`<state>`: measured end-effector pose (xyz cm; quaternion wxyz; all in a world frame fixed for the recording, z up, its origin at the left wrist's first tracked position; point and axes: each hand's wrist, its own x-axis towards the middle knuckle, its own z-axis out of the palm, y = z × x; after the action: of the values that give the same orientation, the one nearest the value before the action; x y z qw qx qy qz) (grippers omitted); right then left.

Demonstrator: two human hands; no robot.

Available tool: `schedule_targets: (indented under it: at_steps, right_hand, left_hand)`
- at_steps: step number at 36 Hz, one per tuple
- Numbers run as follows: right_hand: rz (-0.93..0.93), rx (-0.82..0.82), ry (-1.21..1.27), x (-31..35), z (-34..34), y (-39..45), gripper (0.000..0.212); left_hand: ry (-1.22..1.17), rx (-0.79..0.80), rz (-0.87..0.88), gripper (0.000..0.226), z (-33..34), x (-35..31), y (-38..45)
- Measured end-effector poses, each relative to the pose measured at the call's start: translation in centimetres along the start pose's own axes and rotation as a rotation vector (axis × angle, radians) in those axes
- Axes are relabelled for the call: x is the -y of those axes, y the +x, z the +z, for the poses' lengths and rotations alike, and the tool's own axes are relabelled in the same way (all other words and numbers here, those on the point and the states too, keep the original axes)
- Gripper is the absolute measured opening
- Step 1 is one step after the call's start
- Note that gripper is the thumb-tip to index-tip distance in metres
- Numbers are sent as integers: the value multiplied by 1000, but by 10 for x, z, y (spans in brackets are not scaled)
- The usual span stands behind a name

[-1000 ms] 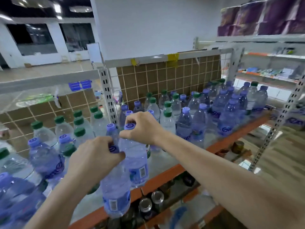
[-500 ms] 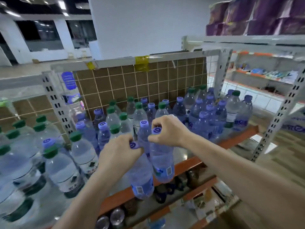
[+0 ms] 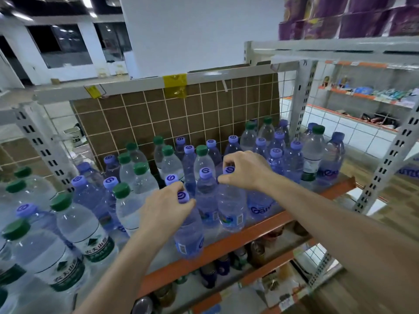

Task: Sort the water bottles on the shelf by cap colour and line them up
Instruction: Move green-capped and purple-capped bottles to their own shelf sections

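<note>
**Both hands on purple caps at the shelf front**

The left hand (image 3: 166,206) is down at the front edge of the shelf (image 3: 229,244), fingers curled round the neck of a purple-capped bottle (image 3: 189,232), thumb tucked just under the cap. That bottle stands right at the orange lip, the nearest one to us.

The right hand (image 3: 243,169) reaches in from the right, fingers pinching the cap of a second purple-capped bottle (image 3: 231,209), which stands a little further back and to the right. Between the two hands stands a third purple-capped bottle (image 3: 206,196), untouched, its cap clear of both hands.

Look at the rest of the shelf: it's a mix. Off to the left, green-capped bottles (image 3: 84,227) with green-and-white labels stand among purple ones, crowded close together. In the middle, towards the back, green and purple caps alternate with no clear order. To the right there's a tighter group of purple-capped bottles (image 3: 277,164), with a tall green-capped one (image 3: 314,152) standing at that end beside the upright post (image 3: 301,96).

Behind the lot is a wire grid backed with brown cardboard (image 3: 181,118), and yellow tape (image 3: 175,86) is stuck on the rail above. Below the orange edge, a lower shelf holds cans (image 3: 257,251) and dark bottles. High on the right, purple packs (image 3: 349,17) are stacked on the top shelf.
</note>
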<state>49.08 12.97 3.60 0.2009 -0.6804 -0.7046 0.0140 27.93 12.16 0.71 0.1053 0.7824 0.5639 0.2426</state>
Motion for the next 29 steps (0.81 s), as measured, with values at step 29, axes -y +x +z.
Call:
schedule_targets:
  at_steps: [29]
  right_hand:
    - [60,215,-221,-29,13,60,28]
  left_hand:
    - [-161,192,153,14,18,8,36]
